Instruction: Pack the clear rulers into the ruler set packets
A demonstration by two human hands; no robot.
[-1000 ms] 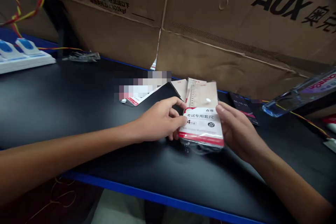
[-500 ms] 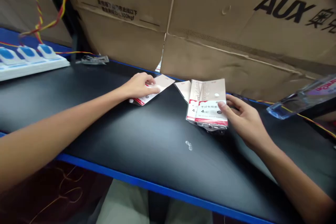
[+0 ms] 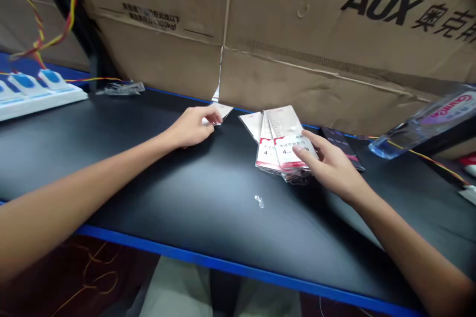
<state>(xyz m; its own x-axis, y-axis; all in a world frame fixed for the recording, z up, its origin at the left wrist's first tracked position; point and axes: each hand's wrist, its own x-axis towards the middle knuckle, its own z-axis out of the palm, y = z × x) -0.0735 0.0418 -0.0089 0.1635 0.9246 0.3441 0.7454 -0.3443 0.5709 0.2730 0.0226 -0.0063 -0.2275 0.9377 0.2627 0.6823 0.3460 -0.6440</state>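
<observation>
My right hand (image 3: 330,163) grips a stack of flat stationery set packets (image 3: 284,124) at its right side, with the thumb on top and the fingers behind. These packets are clear-wrapped, pale above and white and red below, with a printed "4" and ruler-like marks. Partly under the stack, another pale packet (image 3: 253,124) sticks out to the left. My left hand (image 3: 197,126) is closed, fingers curled, on a further packet (image 3: 224,109) close to the carton. Most of that packet is hidden by the hand. Small clear round stickers or dots (image 3: 259,201) lie on the black tabletop (image 3: 223,218).
Behind the tabletop stands a large cardboard carton (image 3: 282,74). A phone (image 3: 342,146) lies beyond my right hand, and a tilted clear bottle (image 3: 420,121) is at the right. On the left are a white power strip (image 3: 44,101) and a crumpled clear wrapper (image 3: 122,89).
The packets in my right hand have tilted and fanned out slightly, uncovering the phone. My left hand now covers more of its packet. The whole view has shifted a little.
</observation>
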